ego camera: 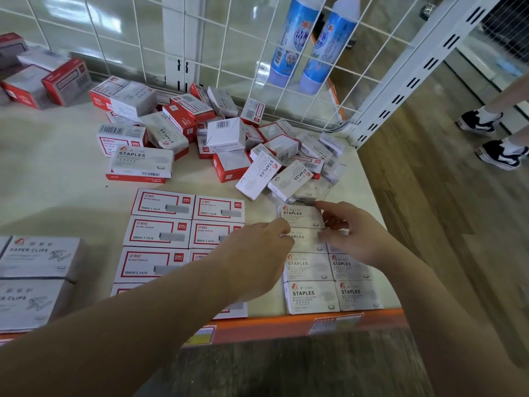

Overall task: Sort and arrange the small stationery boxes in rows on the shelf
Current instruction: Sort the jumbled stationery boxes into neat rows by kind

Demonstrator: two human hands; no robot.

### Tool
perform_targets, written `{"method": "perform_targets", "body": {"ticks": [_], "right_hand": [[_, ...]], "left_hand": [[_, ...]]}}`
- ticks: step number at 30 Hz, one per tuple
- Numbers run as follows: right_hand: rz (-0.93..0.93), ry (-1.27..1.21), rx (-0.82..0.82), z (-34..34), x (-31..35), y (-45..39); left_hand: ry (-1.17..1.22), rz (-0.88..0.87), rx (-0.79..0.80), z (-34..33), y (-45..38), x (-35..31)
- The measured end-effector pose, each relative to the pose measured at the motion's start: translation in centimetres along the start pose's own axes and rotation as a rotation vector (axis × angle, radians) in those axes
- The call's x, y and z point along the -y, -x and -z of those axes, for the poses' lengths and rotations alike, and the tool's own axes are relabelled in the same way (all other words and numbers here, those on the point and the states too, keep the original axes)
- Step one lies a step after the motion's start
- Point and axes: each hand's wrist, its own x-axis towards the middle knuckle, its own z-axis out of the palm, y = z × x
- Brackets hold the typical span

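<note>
White STAPLES boxes lie flat in two columns at the shelf's front right. My left hand pinches the left edge of one white STAPLES box in the second row from the back. My right hand curls its fingers on the right edges of that box and of the box behind it. Red-framed staple boxes lie in two neat columns to the left, partly hidden by my left arm. A jumbled pile of red and white boxes fills the back of the shelf.
Grey PAPER CLIPS boxes lie at the front left. Red and grey boxes sit at the back left. A white wire grid backs the shelf, with two blue bottles behind it. The shelf's orange front edge is near me. A person's shoes stand at right.
</note>
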Motion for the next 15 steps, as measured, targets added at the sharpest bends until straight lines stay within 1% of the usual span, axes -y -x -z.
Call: {"method": "perform_targets", "body": {"ticks": [15], "right_hand": [[0.012, 0.04, -0.003, -0.13, 0.58, 0.42]], "left_hand": [[0.059, 0.015, -0.002, 0.43, -0.08, -0.15]]}}
